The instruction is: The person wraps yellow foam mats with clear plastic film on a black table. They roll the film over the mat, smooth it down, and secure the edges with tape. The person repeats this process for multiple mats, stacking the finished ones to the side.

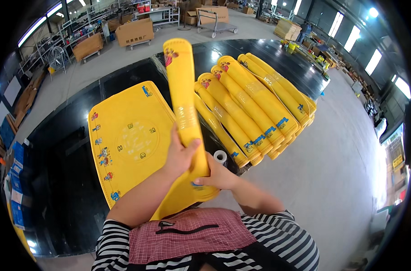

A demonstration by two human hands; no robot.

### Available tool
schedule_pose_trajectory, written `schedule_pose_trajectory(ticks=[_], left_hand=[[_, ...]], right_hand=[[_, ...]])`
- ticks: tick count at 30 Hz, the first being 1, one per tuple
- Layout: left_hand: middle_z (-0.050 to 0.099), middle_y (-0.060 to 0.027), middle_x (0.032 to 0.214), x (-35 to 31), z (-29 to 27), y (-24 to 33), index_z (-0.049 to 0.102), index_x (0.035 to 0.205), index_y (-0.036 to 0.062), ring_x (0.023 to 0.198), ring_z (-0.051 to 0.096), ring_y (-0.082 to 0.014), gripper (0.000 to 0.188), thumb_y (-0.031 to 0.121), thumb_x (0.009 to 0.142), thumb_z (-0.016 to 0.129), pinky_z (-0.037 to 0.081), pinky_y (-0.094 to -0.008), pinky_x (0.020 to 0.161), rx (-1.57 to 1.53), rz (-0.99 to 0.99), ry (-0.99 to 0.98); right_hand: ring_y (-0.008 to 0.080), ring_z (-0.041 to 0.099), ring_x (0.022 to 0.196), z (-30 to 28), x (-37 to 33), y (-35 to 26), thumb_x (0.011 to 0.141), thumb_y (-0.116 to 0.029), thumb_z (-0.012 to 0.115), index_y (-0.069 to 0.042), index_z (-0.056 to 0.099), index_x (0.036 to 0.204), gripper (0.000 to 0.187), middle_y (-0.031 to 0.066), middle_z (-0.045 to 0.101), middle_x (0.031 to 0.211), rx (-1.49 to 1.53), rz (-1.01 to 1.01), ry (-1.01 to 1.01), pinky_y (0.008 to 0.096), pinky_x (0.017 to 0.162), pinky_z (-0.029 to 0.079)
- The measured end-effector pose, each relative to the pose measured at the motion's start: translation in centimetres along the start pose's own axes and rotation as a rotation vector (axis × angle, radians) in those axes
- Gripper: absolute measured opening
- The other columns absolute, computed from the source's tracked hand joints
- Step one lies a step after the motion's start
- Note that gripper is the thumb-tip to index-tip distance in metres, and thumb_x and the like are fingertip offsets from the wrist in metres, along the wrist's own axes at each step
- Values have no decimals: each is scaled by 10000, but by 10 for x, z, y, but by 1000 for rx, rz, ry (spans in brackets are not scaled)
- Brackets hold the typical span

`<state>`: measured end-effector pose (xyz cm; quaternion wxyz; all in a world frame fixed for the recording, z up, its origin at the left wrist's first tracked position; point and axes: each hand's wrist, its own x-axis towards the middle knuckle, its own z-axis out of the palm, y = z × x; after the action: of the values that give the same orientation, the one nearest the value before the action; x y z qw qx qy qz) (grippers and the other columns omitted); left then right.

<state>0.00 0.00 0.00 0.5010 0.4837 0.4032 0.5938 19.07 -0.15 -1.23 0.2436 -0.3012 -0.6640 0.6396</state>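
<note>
A yellow rolled mat [183,90] with printed cartoon figures stands tilted up in front of me, held in both hands. My left hand [180,153] wraps round its left side at mid-length, thumb across the front. Lower down, my right hand [218,174] grips the roll from the right near its bottom end. Beneath and to the left, a flat yellow mat [133,135] with cartoon pictures along its edge lies spread on the black table [61,180]. The roll and my forearms hide part of it.
Several yellow rolled mats [255,99] are piled on the table at the right. A white tape roll [220,156] stands between the pile and my right hand. Past the table are a wheeled cart [214,22], cardboard boxes [135,32] and shelving. Blue boxes [18,189] line the left side.
</note>
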Motion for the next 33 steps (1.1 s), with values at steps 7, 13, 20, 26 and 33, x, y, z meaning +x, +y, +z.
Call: schedule_pose_trajectory(ticks=[7, 13, 20, 26, 33], left_hand=[[332, -208, 1657, -37, -19, 27, 300, 1620, 49, 1545, 307, -339, 779, 241, 981, 703, 290, -424, 1239, 814, 179, -272], [460, -309, 1518, -206, -153, -73, 572, 1392, 41, 1395, 449, -485, 584, 227, 877, 776, 384, -514, 1169, 1224, -131, 211], [432, -341, 1523, -351, -185, -70, 592, 1350, 26, 1382, 432, -502, 503, 157, 883, 726, 359, -555, 1149, 1329, -479, 839], [546, -306, 1447, -349, -161, -59, 626, 1298, 5, 1333, 502, -457, 442, 95, 874, 714, 392, -503, 1134, 1298, -495, 888], [560, -214, 1482, -352, -152, -64, 640, 1316, 14, 1276, 560, -420, 480, 80, 850, 738, 443, -482, 1098, 1485, -365, 924]], right_hand=[[192, 654, 1084, -127, -32, -72, 720, -50, 885, 1, 508, 1448, 821, 98, 695, 1196, -179, -90, 546, 343, 967, 530], [303, 643, 1235, -280, -39, -129, 708, -157, 868, 6, 478, 1500, 898, 225, 661, 1331, -993, 64, 811, 361, 1037, 497], [382, 560, 1329, -351, -32, -62, 687, -269, 862, -22, 501, 1495, 919, 264, 584, 1423, -1302, 184, 834, 431, 1115, 450], [412, 533, 1322, -289, -15, -99, 768, -225, 830, -35, 537, 1460, 775, 237, 591, 1388, -1430, 161, 954, 479, 1118, 432], [360, 594, 1244, -106, 9, -34, 837, -134, 807, -25, 619, 1344, 552, 188, 626, 1337, -883, -306, 244, 437, 1073, 469]])
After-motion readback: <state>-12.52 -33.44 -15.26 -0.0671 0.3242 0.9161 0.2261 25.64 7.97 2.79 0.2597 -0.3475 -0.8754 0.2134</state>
